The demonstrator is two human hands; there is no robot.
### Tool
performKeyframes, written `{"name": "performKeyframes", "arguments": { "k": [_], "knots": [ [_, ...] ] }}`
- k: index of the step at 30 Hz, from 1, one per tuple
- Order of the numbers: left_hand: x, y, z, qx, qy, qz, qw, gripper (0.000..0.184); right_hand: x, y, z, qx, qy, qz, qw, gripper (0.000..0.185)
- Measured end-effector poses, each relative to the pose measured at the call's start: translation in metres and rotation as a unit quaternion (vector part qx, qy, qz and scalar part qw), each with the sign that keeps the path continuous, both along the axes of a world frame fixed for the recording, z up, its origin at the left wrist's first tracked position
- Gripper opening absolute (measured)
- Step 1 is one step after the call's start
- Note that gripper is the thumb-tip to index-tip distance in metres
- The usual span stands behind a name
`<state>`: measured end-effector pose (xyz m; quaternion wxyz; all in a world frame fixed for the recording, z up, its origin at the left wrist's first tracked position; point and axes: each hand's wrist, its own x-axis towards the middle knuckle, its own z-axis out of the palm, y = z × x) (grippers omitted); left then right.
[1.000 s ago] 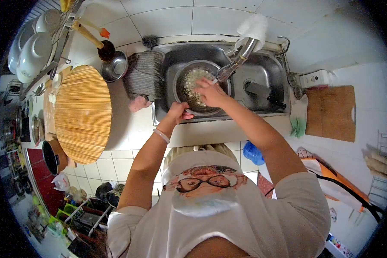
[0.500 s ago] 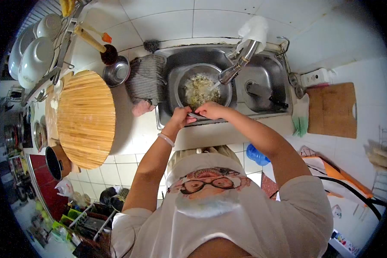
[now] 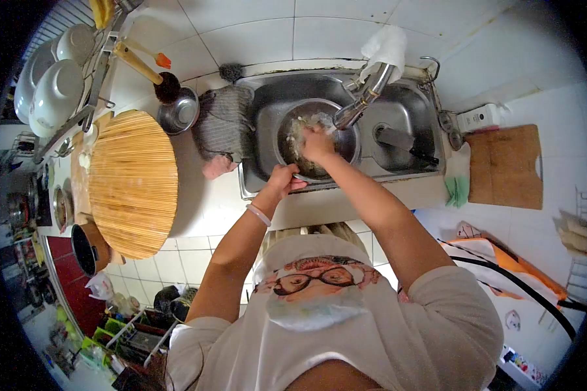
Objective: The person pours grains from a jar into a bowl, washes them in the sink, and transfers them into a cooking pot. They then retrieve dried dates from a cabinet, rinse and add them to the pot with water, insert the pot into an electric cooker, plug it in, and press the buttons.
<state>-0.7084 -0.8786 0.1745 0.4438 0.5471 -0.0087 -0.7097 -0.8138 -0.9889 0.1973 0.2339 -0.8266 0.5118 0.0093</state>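
A round metal bowl (image 3: 354, 146) sits in the left basin of the steel sink (image 3: 265, 98), with water and small pale, greenish pieces (image 3: 296, 133) in it. My left hand (image 3: 285, 180) grips the bowl's near rim, fingers closed around the edge. Inside the bowl, my right hand (image 3: 317, 144) is among the wet pieces; motion smears its fingers, so their pose is unclear. The faucet (image 3: 353, 111) hangs over the bowl's right side, close to that hand, with a white cloth (image 3: 383, 49) draped on top.
A cleaver (image 3: 396, 138) lies in the right basin. Left of the sink are a grey striped cloth (image 3: 223, 124), a small metal bowl (image 3: 178, 111) and a round slatted bamboo mat (image 3: 134, 186). A wooden cutting board (image 3: 505, 166) and a green-white cloth (image 3: 458, 176) are at the right.
My right hand has moved from the bowl's near rim forward into its contents. The bowl has shifted slightly right. My left hand stays at the rim.
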Motion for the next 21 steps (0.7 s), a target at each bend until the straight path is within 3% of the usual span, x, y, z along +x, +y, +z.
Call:
{"name": "performKeyframes", "arguments": {
  "k": [1, 3, 5, 7, 8, 13, 15, 16, 17, 19, 21],
  "knots": [
    [0.0, 0.001, 0.001, 0.001, -0.001, 0.0, 1.0, 0.016, 0.0, 0.003, 0.0, 0.001, -0.001, 0.0, 1.0, 0.046],
    [-0.001, 0.001, 0.015, -0.009, -0.007, -0.012, 1.0, 0.015, 0.0, 0.014, 0.01, -0.01, 0.01, 0.213, 0.977, 0.037],
    [0.002, 0.002, 0.011, -0.003, -0.01, 0.0, 1.0, 0.015, -0.007, 0.023, 0.03, 0.047, 0.061, 0.196, 0.978, 0.031],
    [0.005, 0.005, 0.006, 0.003, -0.009, 0.01, 1.0, 0.015, -0.026, 0.025, 0.036, -0.005, 0.005, 0.187, 0.982, 0.029],
    [0.007, 0.005, 0.004, 0.004, -0.008, 0.02, 1.0, 0.015, -0.031, 0.02, 0.031, 0.02, -0.093, 0.127, 0.987, 0.019],
    [-0.005, 0.004, -0.013, 0.019, -0.01, 0.05, 0.999, 0.018, -0.062, 0.004, 0.03, 0.006, -0.046, 0.035, 0.998, 0.013],
    [0.0, 0.001, -0.017, 0.02, 0.014, 0.069, 0.997, 0.02, -0.077, -0.005, 0.019, -0.184, -0.17, 0.114, 0.961, 0.013],
    [0.002, 0.002, -0.014, 0.017, 0.004, 0.052, 0.998, 0.02, -0.082, -0.009, 0.015, -0.281, -0.164, 0.11, 0.939, 0.011],
    [0.002, 0.003, -0.011, 0.015, -0.007, 0.036, 0.999, 0.019, -0.088, -0.016, 0.01, -0.277, -0.164, 0.111, 0.94, 0.011],
    [0.001, -0.001, -0.015, 0.021, -0.027, 0.044, 0.998, 0.018, -0.096, -0.042, -0.005, -0.234, -0.123, -0.049, 0.963, 0.014],
    [-0.003, -0.001, -0.012, 0.005, -0.044, 0.059, 0.997, 0.016, -0.095, -0.068, -0.001, -0.161, -0.231, -0.196, 0.939, 0.019]
  ]
}}
